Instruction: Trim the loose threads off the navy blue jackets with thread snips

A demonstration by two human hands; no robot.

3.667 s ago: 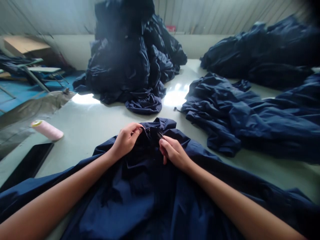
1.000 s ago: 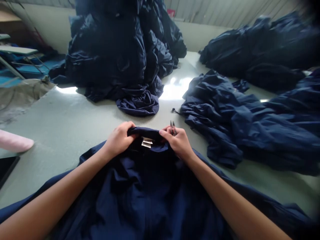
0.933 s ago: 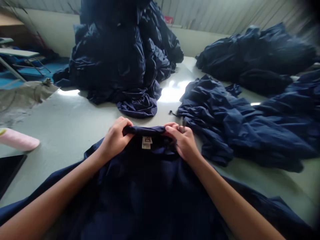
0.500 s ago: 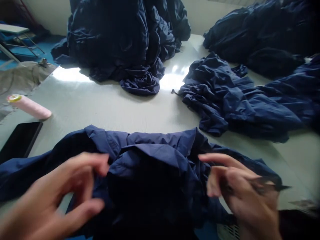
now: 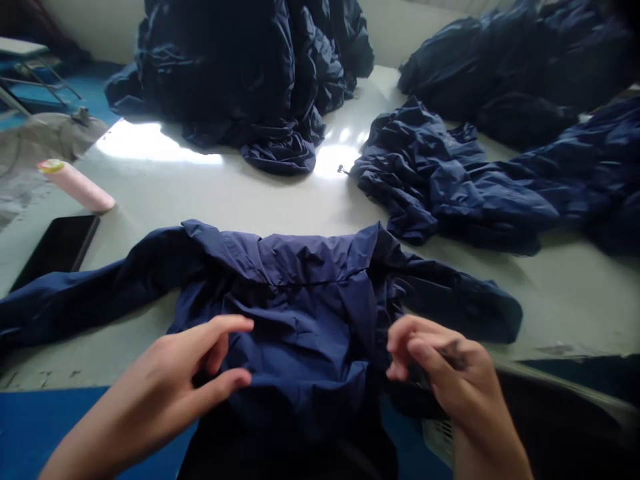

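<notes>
A navy jacket lies before me, its collar end on the table and its lower part hanging over the near edge. Its sleeves spread to both sides. Over the left part of the body, my left hand is open, thumb and fingers apart, with nothing between them. My right hand is at the jacket's right side with curled fingers. Tucked in that palm is a small dark pointed tool, apparently thread snips, mostly hidden by the hand. Whether either hand touches the cloth is hard to tell.
A pale table carries a pink thread cone and a black phone at the left. A large heap of navy garments stands at the back. More navy garments lie at the right. A pale basket is below the edge.
The jacket's raised cloth has dropped and lies flatter, with more of its body showing below the collar. Both hands have moved inward, and the view has shifted slightly.
</notes>
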